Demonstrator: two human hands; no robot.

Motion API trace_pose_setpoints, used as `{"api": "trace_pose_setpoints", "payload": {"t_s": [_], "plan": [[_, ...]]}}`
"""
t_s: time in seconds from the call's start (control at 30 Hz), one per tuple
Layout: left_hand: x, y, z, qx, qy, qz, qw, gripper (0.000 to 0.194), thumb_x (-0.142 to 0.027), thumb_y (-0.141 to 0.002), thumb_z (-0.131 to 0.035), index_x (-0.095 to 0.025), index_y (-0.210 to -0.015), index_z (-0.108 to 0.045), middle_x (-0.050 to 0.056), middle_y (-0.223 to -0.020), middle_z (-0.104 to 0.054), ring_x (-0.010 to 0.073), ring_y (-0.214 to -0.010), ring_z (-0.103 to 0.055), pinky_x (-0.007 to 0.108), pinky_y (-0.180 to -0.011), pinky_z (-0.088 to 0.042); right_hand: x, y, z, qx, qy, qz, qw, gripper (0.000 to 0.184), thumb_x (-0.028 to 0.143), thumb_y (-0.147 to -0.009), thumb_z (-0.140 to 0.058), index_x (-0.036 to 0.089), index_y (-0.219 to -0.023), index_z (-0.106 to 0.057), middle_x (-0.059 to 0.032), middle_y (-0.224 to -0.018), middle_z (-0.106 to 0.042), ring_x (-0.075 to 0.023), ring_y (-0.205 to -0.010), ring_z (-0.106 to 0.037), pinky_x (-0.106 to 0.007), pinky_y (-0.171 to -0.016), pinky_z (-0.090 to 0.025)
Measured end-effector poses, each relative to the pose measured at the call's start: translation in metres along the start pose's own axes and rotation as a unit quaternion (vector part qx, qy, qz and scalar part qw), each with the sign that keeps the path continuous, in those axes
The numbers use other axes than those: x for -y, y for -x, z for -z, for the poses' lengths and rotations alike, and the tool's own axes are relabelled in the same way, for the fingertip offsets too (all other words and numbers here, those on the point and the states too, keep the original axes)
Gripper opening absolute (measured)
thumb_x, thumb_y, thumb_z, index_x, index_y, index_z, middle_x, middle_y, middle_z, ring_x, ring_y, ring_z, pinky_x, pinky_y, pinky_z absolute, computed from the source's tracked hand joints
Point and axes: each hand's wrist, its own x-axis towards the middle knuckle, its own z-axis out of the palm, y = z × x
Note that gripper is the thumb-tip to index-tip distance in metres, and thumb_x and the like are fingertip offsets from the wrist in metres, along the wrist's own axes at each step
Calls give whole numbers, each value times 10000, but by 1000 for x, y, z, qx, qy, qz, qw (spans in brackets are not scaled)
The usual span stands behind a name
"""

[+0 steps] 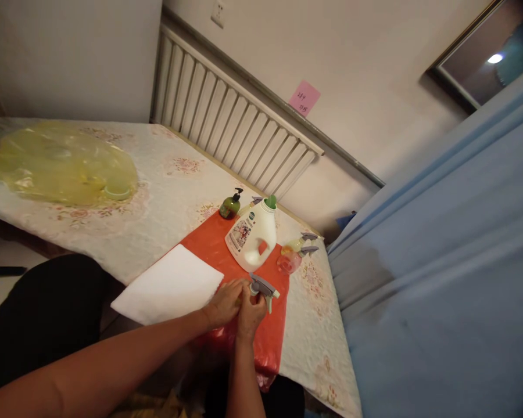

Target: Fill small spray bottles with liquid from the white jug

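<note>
Close together at the near part of the red plastic sheet [275,331], my two hands hold a spray bottle with a grey trigger head [264,284]. My left hand [225,303] is closed around its body, which is mostly hidden by the fingers. Fingers of my right hand [250,313] are closed at the neck, just below the trigger head. Behind them stands a large white jug [244,238] with a handle and a green spout. A folded white cloth or paper [169,284] lies left of my hands.
A green pump bottle [229,206] is left of the jug; a pink spray bottle [289,261] and a yellowish one [293,246] are right of it. A yellow plastic bag [65,162] lies on the flowered tablecloth [168,194]. A blue curtain [427,249] hangs along the right side.
</note>
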Motion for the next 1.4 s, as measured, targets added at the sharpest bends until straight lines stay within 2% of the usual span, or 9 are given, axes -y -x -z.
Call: {"api": "trace_pose_setpoints", "payload": {"t_s": [0.13,0.23,0.4,0.57,0.67,0.8,1.03,1.4], "plan": [[2,1,-1,-4,-14,-12,1000,455,-233,-839,-536,-191,-1291,-511,112,-1327,-583,273,-1209,-529,459,-1056,-394,-2,-2,11,80,-28,18,996,455,501,-822,-584,109,-1028,-690,-134,-1001,-715,-257,-951,-638,-376,-867,-473],[3,2,-2,-4,-21,-17,1000,458,-259,-851,-532,-188,-1303,-498,114,-1345,-571,276,-1221,-521,462,-1067,-390,-3,-3,15,101,-40,8,994,432,493,-832,-571,117,-1004,-696,-116,-970,-710,-238,-899,-629,-359,-827,-477],[2,2,-2,-1,-28,-5,1000,499,-211,-809,-546,-185,-1305,-493,118,-1348,-572,282,-1224,-520,465,-1066,-391,0,-2,11,72,-58,-3,996,378,454,-799,-618,121,-952,-711,-97,-914,-720,-220,-838,-622,-328,-777,-482],[0,2,-2,-1,-25,10,1000,464,-181,-814,-516,-184,-1278,-516,116,-1349,-578,273,-1218,-527,465,-1064,-385,4,4,3,22,-51,-26,998,394,456,-794,-615,111,-964,-701,-120,-938,-726,-241,-883,-639,-340,-805,-491],[-1,3,-1,-3,-20,13,1000,468,-220,-836,-522,-187,-1303,-501,119,-1361,-573,271,-1227,-527,467,-1073,-378,3,6,-2,3,-36,-37,999,398,463,-789,-611,112,-956,-694,-131,-950,-723,-251,-902,-646,-350,-822,-491],[1,3,-2,-5,-13,9,1000,477,-268,-850,-539,-194,-1319,-495,117,-1358,-576,275,-1238,-525,467,-1077,-381,1,6,-3,4,-29,-46,999,420,479,-787,-607,107,-963,-694,-141,-970,-718,-258,-910,-650,-359,-831,-489],[6,3,-7,-17,-23,6,1000,494,-224,-835,-526,-185,-1327,-496,127,-1349,-576,284,-1255,-516,474,-1079,-388,-2,3,2,24,-25,0,999,402,481,-803,-605,123,-959,-698,-128,-938,-727,-250,-886,-637,-355,-824,-479],[8,2,-8,-13,-24,-4,1000,509,-183,-814,-540,-186,-1320,-487,124,-1345,-572,268,-1249,-514,460,-1079,-383,0,0,5,45,-38,13,998,412,478,-804,-598,120,-974,-709,-124,-946,-728,-248,-906,-639,-347,-825,-473]]}}
